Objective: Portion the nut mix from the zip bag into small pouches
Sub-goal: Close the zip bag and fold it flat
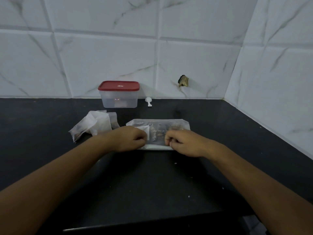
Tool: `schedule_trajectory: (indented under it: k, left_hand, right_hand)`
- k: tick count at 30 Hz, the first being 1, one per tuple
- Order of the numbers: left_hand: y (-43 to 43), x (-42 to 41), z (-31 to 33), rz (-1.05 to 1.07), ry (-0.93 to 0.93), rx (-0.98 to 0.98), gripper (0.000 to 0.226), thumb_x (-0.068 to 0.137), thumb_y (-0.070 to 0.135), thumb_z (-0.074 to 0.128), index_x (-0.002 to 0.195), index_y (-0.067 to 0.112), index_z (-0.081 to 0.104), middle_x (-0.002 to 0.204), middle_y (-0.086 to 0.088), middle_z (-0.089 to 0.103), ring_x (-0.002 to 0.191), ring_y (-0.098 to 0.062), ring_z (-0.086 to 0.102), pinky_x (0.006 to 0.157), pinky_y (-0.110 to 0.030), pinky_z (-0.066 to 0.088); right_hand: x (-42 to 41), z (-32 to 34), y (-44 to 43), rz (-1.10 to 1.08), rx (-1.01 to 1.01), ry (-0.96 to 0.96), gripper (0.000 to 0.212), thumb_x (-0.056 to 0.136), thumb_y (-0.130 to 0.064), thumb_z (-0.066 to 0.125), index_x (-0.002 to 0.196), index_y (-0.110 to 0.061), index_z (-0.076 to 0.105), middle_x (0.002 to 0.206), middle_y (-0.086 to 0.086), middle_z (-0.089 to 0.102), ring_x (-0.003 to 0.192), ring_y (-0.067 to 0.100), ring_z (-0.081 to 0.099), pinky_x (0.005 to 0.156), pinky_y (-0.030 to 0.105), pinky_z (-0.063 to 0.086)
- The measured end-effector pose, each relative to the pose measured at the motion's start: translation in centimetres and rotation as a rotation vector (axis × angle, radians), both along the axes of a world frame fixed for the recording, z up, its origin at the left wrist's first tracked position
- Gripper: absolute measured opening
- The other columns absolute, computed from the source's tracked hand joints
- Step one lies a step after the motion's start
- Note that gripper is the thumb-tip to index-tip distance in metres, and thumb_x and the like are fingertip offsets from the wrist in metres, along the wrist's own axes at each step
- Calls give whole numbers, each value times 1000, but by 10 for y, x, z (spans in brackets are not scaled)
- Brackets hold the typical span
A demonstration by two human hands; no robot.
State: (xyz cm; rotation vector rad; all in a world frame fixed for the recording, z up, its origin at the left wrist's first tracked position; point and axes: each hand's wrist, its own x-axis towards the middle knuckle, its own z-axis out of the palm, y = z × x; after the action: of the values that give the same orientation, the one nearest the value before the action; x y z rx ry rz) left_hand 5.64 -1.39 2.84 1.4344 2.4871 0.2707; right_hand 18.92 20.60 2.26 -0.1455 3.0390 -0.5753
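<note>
While left hand and right hand pinch zip bag near edge, fingers curled, bag print illegible, far tub label blurred.

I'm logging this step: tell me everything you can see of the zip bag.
The zip bag lies flat on the black counter, long side towards the person. It looks like translucent plastic, with faint print and dark contents showing through, and a white near edge. The left hand and right hand both grip that near edge.
</note>
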Motion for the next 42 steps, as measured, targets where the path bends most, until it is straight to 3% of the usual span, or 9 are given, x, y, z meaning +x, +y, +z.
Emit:
schedule_trajectory:
  k: [4, 10, 15, 19, 25, 28, 33, 37, 42]
  left_hand:
    - [-16, 12, -15, -5, 143, 196, 7, 103, 39, 53, 99, 38, 58, 91, 17, 62, 82, 1, 59, 80, -28, 53]
    - [-28, 30, -25, -132, 445, 355, 27, 98, 48, 56, 115, 32, 68, 114, 16, 62, 104, -1, 57, 83, -24, 52]
    - [-26, 33, -24, -125, 543, 286, 39, 99, 52, 39, 112, 30, 69, 109, 11, 66, 102, -8, 61, 84, -30, 54]
    - [-22, 29, -24, -41, 353, 296, 22, 104, 42, 50, 108, 30, 68, 99, 18, 60, 93, 3, 53, 86, -24, 46]
    - [-22, 34, -27, 9, 250, 345, 19, 104, 41, 50, 121, 36, 54, 103, 25, 55, 93, 4, 54, 84, -26, 50]
    - [-26, 40, -25, -67, 398, 339, 27, 99, 50, 55, 122, 37, 54, 118, 20, 55, 104, 1, 53, 83, -25, 50]
    - [-25, 38, -16, -43, 502, 343, 29, 101, 45, 49, 119, 29, 65, 119, 8, 63, 109, -8, 58, 91, -29, 51]
    - [-29, 39, 15, -8, 378, 444, 23, 103, 39, 53, 106, 23, 69, 100, 7, 67, 92, -11, 62, 80, -32, 51]
    - [-32, 35, 67, -42, 156, 501, 19, 101, 39, 56, 101, 29, 71, 85, 8, 70, 77, -8, 63, 69, -27, 52]
  right_hand:
    - [17, -11, 7, 16, 12, 168, 13, 97, -41, 67, 107, -32, 65, 95, -16, 63, 87, -4, 57, 72, 14, 43]
    - [22, -19, 3, -10, 15, 225, 5, 102, -31, 61, 98, -32, 64, 95, -17, 63, 90, 0, 59, 77, 24, 48]
    - [23, -16, -2, -12, -77, 180, 9, 104, -30, 58, 96, -31, 62, 94, -15, 63, 86, 1, 60, 77, 27, 50]
    - [30, -15, 0, 28, 83, 283, 18, 96, -47, 66, 108, -36, 57, 110, -18, 51, 98, 2, 53, 78, 28, 51]
    - [24, -24, -5, 72, 335, 417, 17, 104, -33, 54, 105, -22, 67, 107, -6, 61, 100, 16, 59, 85, 39, 54]
    - [23, -24, -2, 41, 248, 400, 15, 104, -29, 54, 101, -22, 66, 102, -7, 63, 97, 14, 59, 87, 38, 51]
    - [24, -9, -6, 12, 116, 298, 13, 107, -33, 51, 103, -29, 62, 99, -15, 61, 91, 3, 56, 81, 30, 47]
    - [32, 32, -3, 52, -21, 241, 11, 98, -36, 70, 105, -31, 64, 93, -14, 63, 82, 2, 60, 69, 21, 44]
    - [31, 80, 4, 54, -112, 299, 5, 98, -32, 71, 95, -29, 73, 87, -5, 71, 81, 16, 65, 74, 39, 52]
